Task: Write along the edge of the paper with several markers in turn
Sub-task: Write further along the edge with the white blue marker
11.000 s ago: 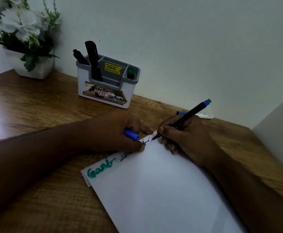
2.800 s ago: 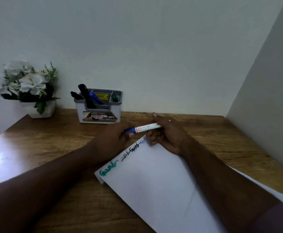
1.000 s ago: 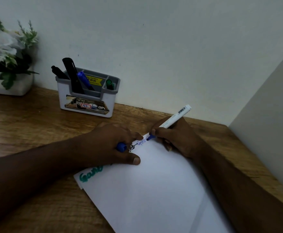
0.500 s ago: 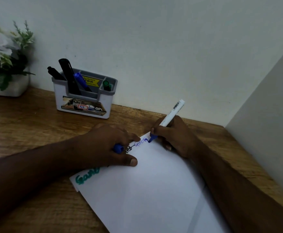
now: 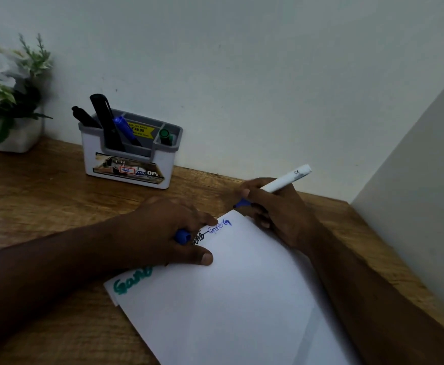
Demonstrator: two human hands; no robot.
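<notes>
A white sheet of paper (image 5: pixel 228 299) lies slanted on the wooden desk (image 5: pixel 44 193). Green, black and blue writing runs along its upper left edge. My right hand (image 5: pixel 276 209) grips a white marker (image 5: pixel 286 179) with a blue tip; the tip hovers just off the paper's top corner. My left hand (image 5: pixel 162 233) rests on the paper's edge, covers part of the writing, and holds a blue marker cap (image 5: pixel 182 236) in its curled fingers.
A grey and white pen holder (image 5: pixel 128 154) stands by the wall with black, blue and green markers in it. A white pot with flowers (image 5: pixel 7 101) sits at the far left. A wall panel closes the right side.
My right hand has lifted the marker's tip from the blue writing and moved it up and right, off the paper's corner. A new blue stroke stands at the end of the line.
</notes>
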